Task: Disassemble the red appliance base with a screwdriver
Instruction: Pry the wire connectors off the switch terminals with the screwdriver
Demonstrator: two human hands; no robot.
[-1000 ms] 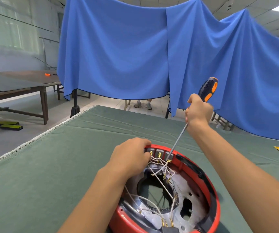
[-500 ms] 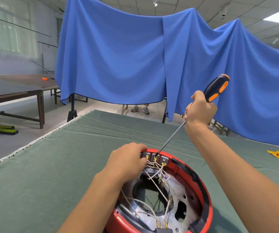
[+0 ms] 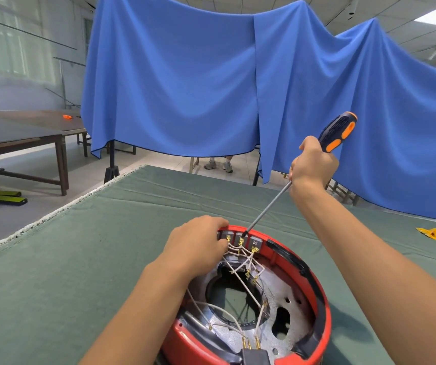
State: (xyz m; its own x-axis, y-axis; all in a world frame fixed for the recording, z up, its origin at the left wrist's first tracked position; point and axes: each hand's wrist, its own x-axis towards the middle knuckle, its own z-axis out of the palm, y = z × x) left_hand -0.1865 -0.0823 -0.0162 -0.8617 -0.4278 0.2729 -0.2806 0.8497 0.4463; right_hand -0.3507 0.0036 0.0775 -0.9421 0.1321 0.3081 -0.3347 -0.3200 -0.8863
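The red appliance base (image 3: 314, 293) runs off the bottom edge. Left hand (image 3: 196, 246) grips its rim, fingertips hidden; right hand (image 3: 313, 167) grips one screwdriver (image 3: 335, 133).

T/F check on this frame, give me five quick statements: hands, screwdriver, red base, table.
1. The right hand grips the screwdriver by its black and orange handle. True.
2. The screwdriver tip sits at the terminals on the far inner rim of the red base. True.
3. The left hand lies flat on the green table, away from the base. False: it rests on the base's far left rim, fingers at the wires.
4. The base's inside is sealed by a cover plate. False: it is open, with white wires and brass connectors showing.
5. A small yellow object lies on the table to the right. True.
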